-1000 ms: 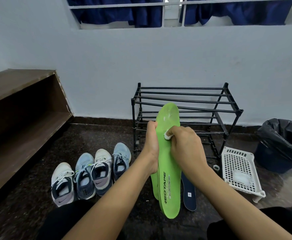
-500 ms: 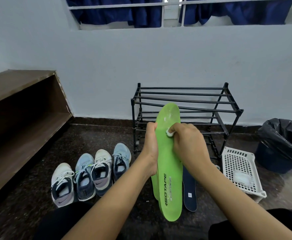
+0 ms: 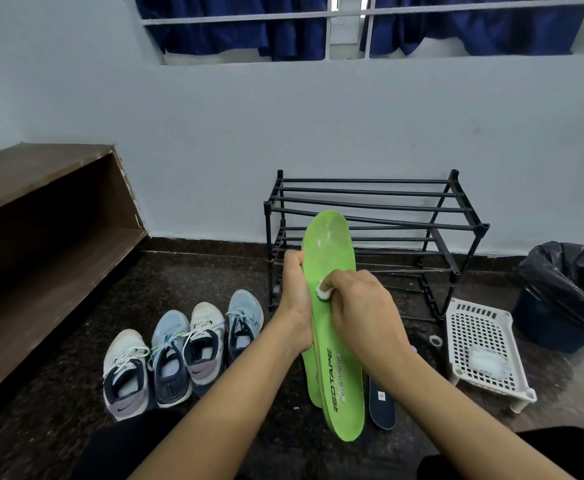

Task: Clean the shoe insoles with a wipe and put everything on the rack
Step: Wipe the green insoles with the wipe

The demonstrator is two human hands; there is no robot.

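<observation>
R hand (image 3: 359, 306), pinching wipe (image 3: 324, 292), slid nearer down green insole (image 3: 332, 244); L hand (image 3: 295, 299) grips its edge, still wiping, rack (image 3: 456, 209) comes later

My left hand (image 3: 295, 301) grips the edge of the green insole (image 3: 333, 244), holding it upright in front of the rack (image 3: 380, 202). My right hand (image 3: 361, 306) pinches a wipe (image 3: 323, 292) against its face. Four shoes (image 3: 179, 355) sit on the floor to the left.
</observation>
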